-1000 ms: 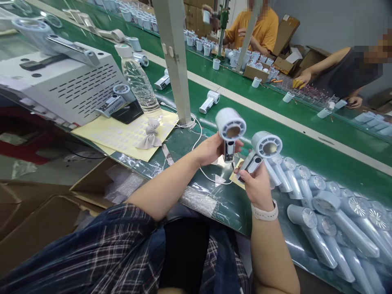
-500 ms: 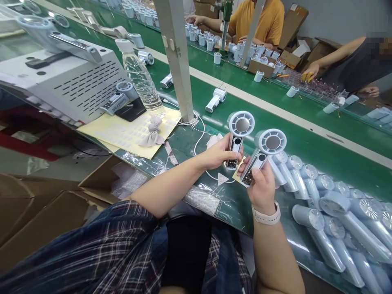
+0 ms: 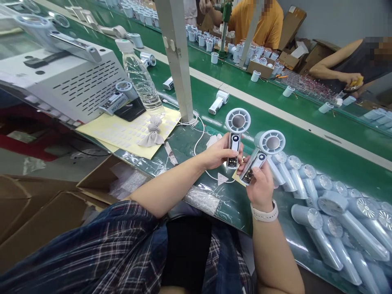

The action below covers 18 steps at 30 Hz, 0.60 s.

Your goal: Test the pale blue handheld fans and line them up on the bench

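My left hand is wrapped round the handle of a light-blue handheld fan, its thumb across the front. My right hand grips a second handheld fan of the same kind, tilted to the right, with the thumb on its lower handle. Both fans are upright with their round ringed heads toward me. A small round display on each handle is lit and reads 20. Circuit parts show on the lower handles. The two fans are close together but apart, above the bench edge.
Many wrapped fans are piled at right. A water bottle, a yellow sticker sheet and a vented white box stand at left, beside a metal post. A fan lies on the green conveyor. Co-workers sit across.
The displays on both fans have gone from dark to lit. The left fan has shifted slightly left and up. Items on the conveyor have moved a little, and the co-workers' arms have moved.
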Tool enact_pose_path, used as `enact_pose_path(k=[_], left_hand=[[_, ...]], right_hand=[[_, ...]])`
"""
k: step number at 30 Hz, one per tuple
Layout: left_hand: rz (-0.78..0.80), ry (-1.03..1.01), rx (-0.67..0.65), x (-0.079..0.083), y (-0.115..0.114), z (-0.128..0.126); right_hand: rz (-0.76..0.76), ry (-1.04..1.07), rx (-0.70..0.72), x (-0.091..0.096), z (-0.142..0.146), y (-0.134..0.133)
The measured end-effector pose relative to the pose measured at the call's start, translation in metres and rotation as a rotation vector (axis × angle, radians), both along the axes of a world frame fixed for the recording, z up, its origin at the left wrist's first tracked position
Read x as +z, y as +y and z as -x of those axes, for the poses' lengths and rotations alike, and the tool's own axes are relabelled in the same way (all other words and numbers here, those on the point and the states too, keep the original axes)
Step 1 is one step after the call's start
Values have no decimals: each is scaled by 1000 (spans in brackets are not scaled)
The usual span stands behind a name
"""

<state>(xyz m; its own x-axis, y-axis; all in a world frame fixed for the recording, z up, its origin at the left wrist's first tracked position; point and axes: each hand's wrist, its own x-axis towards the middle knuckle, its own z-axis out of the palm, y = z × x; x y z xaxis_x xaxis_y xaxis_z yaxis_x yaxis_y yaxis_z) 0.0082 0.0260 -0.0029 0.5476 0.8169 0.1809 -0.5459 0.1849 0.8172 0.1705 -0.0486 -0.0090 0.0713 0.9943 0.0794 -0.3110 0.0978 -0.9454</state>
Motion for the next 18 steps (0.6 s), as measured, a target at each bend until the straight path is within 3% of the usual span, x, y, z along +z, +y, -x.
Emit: enact_pose_path(k=[10,15,18], left_hand=[[23,110,115,-3,3,-3],[-97,86,15,-3,3,-2],[-110,132,58,-3,4,-2]], right_hand=[[46,113,-8,1,2,2],[80,130,49,4,1,1],[80,130,73,7,1,-1]])
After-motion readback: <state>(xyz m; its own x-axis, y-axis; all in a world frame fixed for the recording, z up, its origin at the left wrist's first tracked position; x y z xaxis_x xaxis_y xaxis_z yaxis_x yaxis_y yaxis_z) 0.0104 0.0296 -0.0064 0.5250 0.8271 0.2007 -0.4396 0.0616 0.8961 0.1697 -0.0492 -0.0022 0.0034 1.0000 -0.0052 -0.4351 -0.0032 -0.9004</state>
